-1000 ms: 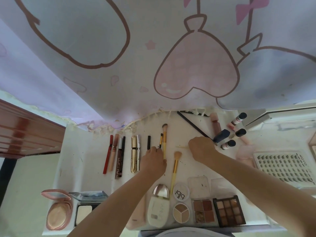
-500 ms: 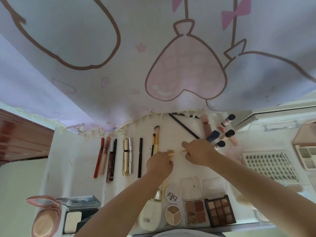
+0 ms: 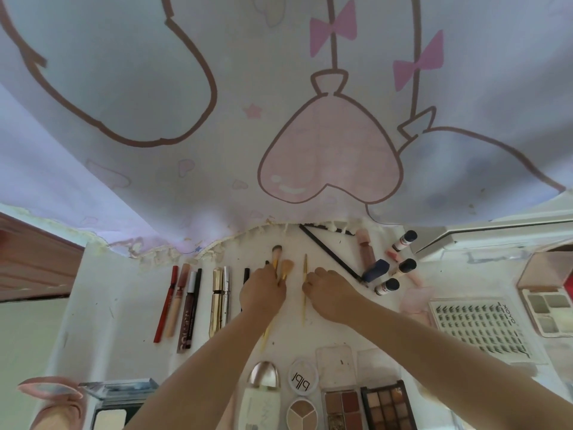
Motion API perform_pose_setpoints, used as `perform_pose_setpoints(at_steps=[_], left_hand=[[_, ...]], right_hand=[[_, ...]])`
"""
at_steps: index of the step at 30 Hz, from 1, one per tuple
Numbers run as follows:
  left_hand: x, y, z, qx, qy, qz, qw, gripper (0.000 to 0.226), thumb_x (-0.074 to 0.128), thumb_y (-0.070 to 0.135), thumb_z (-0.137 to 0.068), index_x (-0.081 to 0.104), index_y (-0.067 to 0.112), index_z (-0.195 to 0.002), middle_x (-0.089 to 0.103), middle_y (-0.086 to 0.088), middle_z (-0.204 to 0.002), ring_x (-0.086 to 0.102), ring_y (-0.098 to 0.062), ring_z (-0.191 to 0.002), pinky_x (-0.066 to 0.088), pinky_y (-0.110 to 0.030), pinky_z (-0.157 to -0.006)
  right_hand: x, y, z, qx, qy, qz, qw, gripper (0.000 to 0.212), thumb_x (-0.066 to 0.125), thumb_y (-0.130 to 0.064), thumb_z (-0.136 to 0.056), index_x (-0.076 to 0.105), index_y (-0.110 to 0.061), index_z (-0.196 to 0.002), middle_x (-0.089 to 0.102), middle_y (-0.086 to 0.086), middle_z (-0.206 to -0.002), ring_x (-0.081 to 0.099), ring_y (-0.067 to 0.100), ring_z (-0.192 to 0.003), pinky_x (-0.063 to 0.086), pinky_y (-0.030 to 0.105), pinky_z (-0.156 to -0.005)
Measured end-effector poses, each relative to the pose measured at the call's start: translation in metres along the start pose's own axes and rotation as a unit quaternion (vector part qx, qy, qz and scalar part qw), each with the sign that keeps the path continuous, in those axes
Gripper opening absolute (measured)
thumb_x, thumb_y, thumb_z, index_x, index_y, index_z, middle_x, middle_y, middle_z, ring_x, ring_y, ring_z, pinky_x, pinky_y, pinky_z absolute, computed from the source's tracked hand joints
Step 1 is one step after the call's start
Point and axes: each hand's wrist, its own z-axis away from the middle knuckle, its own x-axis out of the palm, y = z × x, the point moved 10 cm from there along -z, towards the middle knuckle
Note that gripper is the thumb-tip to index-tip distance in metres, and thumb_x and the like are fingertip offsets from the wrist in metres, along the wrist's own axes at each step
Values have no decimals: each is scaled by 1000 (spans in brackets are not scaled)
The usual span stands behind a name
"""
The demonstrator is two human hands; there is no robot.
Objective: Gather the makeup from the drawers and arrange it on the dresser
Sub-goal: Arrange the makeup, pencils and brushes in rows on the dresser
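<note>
Head view: my left hand (image 3: 262,294) curls its fingers round a gold-handled brush (image 3: 284,270) with soft peach bristles, on the white counter (image 3: 124,290). My right hand (image 3: 331,294) pinches a thin gold liner brush (image 3: 305,268). Half a second ago both lay crosswise; now they stand parallel.
</note>
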Motion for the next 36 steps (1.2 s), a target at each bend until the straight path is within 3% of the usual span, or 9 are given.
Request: perform_pose_setpoints(at_steps=[3,9,13,16,21,27,30,33,36], left_hand=[[8,0,5,22,-20,-12,999,25,43,26,-94,53,9,-109,60,-8,-108,60,-24,-96,47,-30,-72],[4,-10,10,32,-2,-8,999,22,41,22,-94,54,8,-105,60,-8,-105,60,-24,-92,43,-27,-69],[-6,-15,11,36,29,-2,999,24,40,21,-94,53,8,-110,57,-8,-107,58,-22,-93,46,-29,-71],[-14,-17,11,51,55,14,997,36,39,18,-95,44,15,-130,54,-8,-113,55,-23,-101,48,-31,-74],[-24,-10,12,81,72,7,994,48,40,17,-94,31,22,-140,48,-5,-124,51,-21,-109,49,-31,-78],[-45,18,21,162,121,-64,977,53,41,20,-94,23,20,-144,31,-1,-145,29,-18,-134,31,-25,-105],[-65,46,32,261,209,-106,936,55,69,30,-77,49,16,-126,57,-6,-127,53,-22,-119,49,-33,-91],[-59,66,48,376,255,-160,877,27,47,34,-73,60,22,-94,68,3,-96,54,-16,-103,51,-40,-87],[-50,68,52,420,212,-192,861,30,37,30,-71,64,21,-61,63,7,-63,61,-10,-61,52,-20,-58]], right_hand=[[3,11,-3,63,26,-80,994,42,84,-23,-20,59,-18,-53,54,-3,-51,53,11,-45,34,12,-37],[-6,11,-7,84,115,-167,976,39,80,4,-32,61,-6,-64,55,7,-55,57,22,-45,41,23,-36],[-16,65,10,268,71,-103,955,35,53,-2,-79,48,-3,-114,52,13,-113,51,28,-105,42,34,-84],[-7,82,19,333,-22,-58,941,30,43,-5,-88,46,-4,-118,51,12,-120,48,26,-112,37,31,-93],[-8,67,9,298,-46,-74,950,25,41,-4,-89,53,-5,-111,55,11,-116,51,25,-108,41,28,-87],[-45,56,16,284,11,-139,949,22,35,-2,-90,45,-6,-110,52,10,-107,59,25,-94,38,27,-63],[-51,38,26,219,-7,-171,961,14,34,-5,-92,44,-10,-101,44,1,-79,49,18,-70,26,23,-49],[-63,19,35,132,16,-285,949,25,37,-17,-96,56,-3,-104,44,3,-75,40,16,-74,25,25,-55],[-66,15,48,102,-33,-335,936,30,39,-23,-96,59,-2,-99,44,-1,-72,40,13,-67,25,22,-55]])
